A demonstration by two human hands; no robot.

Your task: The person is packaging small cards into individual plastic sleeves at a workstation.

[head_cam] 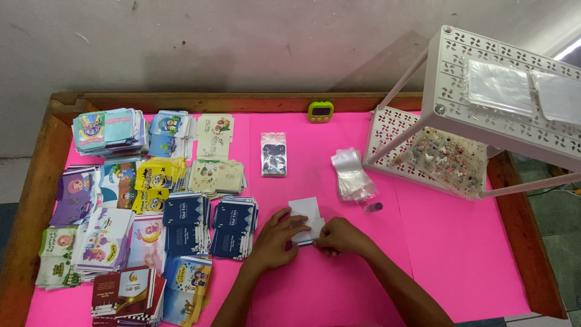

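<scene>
From the head camera, both hands meet near the middle of the pink surface point(363, 266). The left hand point(275, 239) and the right hand point(342, 236) work on a small white card point(305, 212) that lies flat just in front of them; the fingers of both hands are drawn together and pinch its near edge, the left from the left side and the right from the right. Whether a second piece or a sleeve lies under the card is too small to tell.

Left of the hands, many stacks of printed cards point(133, 212) cover the surface in rows, the nearest being dark blue stacks point(233, 227) just beside the left hand. Farther back lies one single dark packet point(273, 154), apart from the rest. To the right of the card sits a loose pile of clear plastic sleeves point(352, 172), with a small dark vial point(373, 207) near it. A green timer point(321, 111) stands at the far edge. A white perforated rack point(460, 79) stands at the right, its lower tray holding small trinkets point(445, 160).

Judging by this, the one card is in hand, the sleeves lie unused beside it, and the stacks look largely untouched.
</scene>
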